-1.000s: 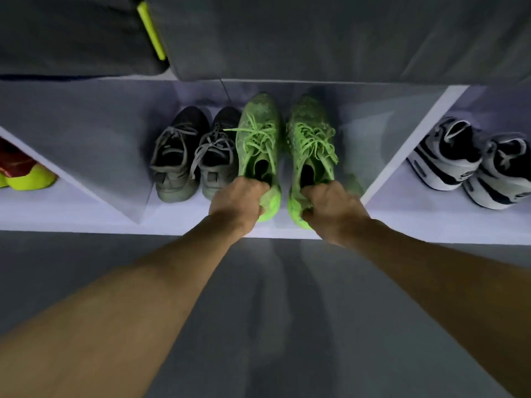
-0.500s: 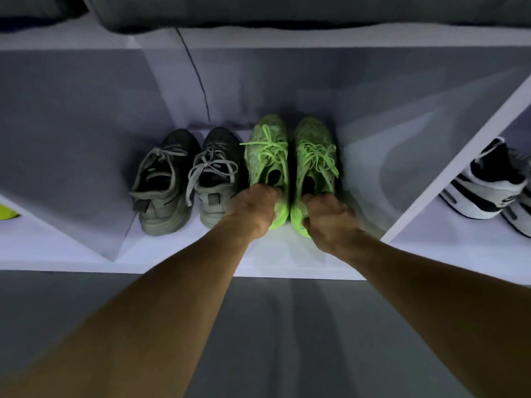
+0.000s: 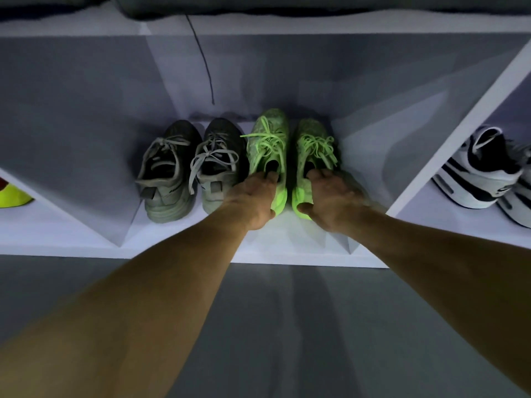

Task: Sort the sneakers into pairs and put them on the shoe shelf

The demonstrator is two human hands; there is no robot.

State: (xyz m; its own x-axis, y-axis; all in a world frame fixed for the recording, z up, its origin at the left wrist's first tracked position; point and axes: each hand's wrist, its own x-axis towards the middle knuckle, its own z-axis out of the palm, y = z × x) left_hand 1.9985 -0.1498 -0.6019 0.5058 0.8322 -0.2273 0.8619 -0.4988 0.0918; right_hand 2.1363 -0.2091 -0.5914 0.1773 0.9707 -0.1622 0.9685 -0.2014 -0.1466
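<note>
Nearest me, grey floor [image 3: 258, 326] and both bare forearms reaching forward to the white shoe shelf [image 3: 287, 258]. My left hand [image 3: 253, 201] sits on the heel of the left green sneaker [image 3: 268, 145], fingers curled over the collar edge, grip closed on it as far as I can see. My right hand [image 3: 334, 199] is on the heel of the right green sneaker [image 3: 314, 147], thumb under the heel, fingers spread over the collar; blurred, so I cannot tell if that grip is really closed or just resting. Both green sneakers stand side by side in the middle compartment, toes toward the back wall, the left one set slightly deeper. Just left of them, same compartment, a grey pair [image 3: 189, 168], the nearer grey shoe touching or nearly touching the left green one. A slanted divider [image 3: 459, 124] bounds the right side; beyond it a black-and-white pair [image 3: 477, 173]. Far left compartment, a yellow shoe edge [image 3: 13, 196]. At the back a thin dark cord [image 3: 205, 61] hangs down the wall.
</note>
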